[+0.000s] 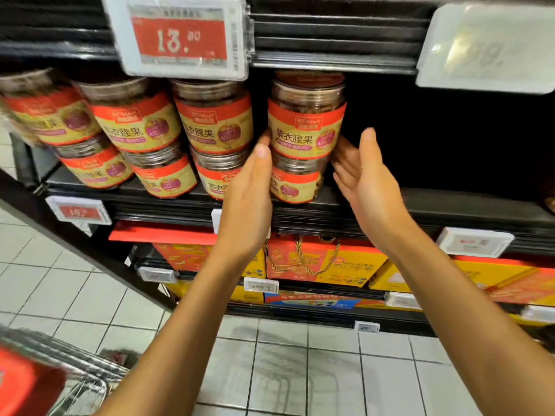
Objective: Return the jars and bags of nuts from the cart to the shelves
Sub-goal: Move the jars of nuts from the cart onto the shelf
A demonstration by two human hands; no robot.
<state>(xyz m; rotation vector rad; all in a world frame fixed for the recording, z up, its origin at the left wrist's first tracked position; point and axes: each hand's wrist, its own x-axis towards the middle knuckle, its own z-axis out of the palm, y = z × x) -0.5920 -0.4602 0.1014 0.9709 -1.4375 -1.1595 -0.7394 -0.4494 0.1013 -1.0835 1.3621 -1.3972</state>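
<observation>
- My left hand (247, 193), released, lays straight fingers on the left of the clear red-labelled plastic nut jar (304, 121) stacked atop a lower jar (295, 187).
- My right hand (366, 178), released, stands palm-inward just right of it.

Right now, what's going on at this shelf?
A person's hands flank the top jar, which stands on a lower jar at the right end of the shelf row. The left hand touches its left side with straight fingers; the right hand is open by its right side. The cart is at lower left.
</observation>
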